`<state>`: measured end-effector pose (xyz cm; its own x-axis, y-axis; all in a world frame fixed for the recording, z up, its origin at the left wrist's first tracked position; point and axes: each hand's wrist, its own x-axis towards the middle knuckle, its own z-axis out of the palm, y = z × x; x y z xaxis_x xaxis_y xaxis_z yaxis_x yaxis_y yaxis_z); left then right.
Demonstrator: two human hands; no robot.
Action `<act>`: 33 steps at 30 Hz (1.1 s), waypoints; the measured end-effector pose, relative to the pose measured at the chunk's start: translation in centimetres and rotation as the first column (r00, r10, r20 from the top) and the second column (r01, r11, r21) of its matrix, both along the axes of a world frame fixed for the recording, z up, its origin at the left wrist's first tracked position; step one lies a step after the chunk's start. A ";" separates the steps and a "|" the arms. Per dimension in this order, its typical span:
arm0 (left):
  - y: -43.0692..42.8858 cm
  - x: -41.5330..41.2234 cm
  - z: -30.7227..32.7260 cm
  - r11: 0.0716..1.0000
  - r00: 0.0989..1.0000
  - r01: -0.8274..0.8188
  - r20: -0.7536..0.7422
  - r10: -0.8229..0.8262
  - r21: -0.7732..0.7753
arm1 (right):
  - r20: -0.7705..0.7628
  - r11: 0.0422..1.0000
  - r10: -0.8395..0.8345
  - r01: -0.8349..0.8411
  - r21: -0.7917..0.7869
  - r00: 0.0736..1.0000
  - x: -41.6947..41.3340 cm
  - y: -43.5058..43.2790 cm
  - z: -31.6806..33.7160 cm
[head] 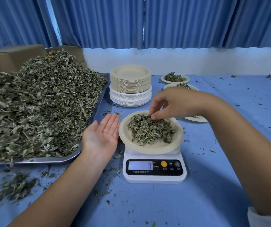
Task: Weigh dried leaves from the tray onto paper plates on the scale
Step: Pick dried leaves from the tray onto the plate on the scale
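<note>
Near tray (97, 104) and plate stack (130, 82), left fingers (112, 122) lie straight; right fingers (151, 110) pinch leaves (149, 129) on the plate (125, 136).

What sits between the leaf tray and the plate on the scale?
The left hand, open and palm up, lies between tray and plate, in the head view.

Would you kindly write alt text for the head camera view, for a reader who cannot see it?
A person's right hand pinches dried leaves over a heaped paper plate on a white kitchen scale, while the left hand is open, palm up, beside it. A metal tray piled with leaves lies left; stacked plates stand behind.
</note>
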<state>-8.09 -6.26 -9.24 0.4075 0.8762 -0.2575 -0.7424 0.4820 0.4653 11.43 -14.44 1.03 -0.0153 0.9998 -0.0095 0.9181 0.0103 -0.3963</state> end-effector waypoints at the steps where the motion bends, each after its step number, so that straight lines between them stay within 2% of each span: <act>1: 0.0 0.0 0.0 1.000 1.000 0.000 0.003 0.000 -0.001 | -0.017 1.000 -0.003 0.003 0.025 1.000 0.0 0.0 0.1; 5: 0.0 0.0 0.0 1.000 1.000 0.000 0.012 0.000 -0.005 | -0.057 0.996 -0.007 0.012 0.088 0.998 -0.1 -0.2 0.2; 14: 0.0 0.1 0.0 1.000 1.000 0.021 -0.007 -0.021 0.006 | -0.083 0.992 -0.010 0.020 0.125 0.997 -0.1 0.1 0.0; 16: 0.0 0.1 0.0 0.998 0.996 0.046 -0.078 -0.043 0.035 | -0.094 0.993 -0.022 0.033 0.117 0.995 0.2 0.2 -0.1; 19: 0.1 0.5 -0.4 0.992 0.960 0.065 -0.279 -0.032 0.111 | -0.090 0.993 -0.061 0.070 0.095 0.994 0.8 0.4 -0.5; 23: 0.0 0.9 -0.7 0.964 0.854 0.071 -0.515 0.073 0.256 | -0.071 0.984 -0.160 0.165 0.064 0.985 1.8 0.6 -1.0; 26: 0.0 0.8 -0.9 0.923 0.742 0.117 -0.650 0.165 0.367 | -0.082 0.976 -0.215 0.217 0.009 0.973 2.6 0.6 -1.0; 29: 0.0 0.5 -1.0 0.888 0.661 0.193 -0.724 0.197 0.417 | -0.031 0.963 -0.265 0.263 -0.059 0.964 3.5 0.5 -1.0; 33: -0.1 0.5 -0.9 0.877 0.646 0.219 -0.737 0.198 0.427 | -0.026 0.933 -0.283 0.268 -0.239 0.959 4.0 0.4 -1.4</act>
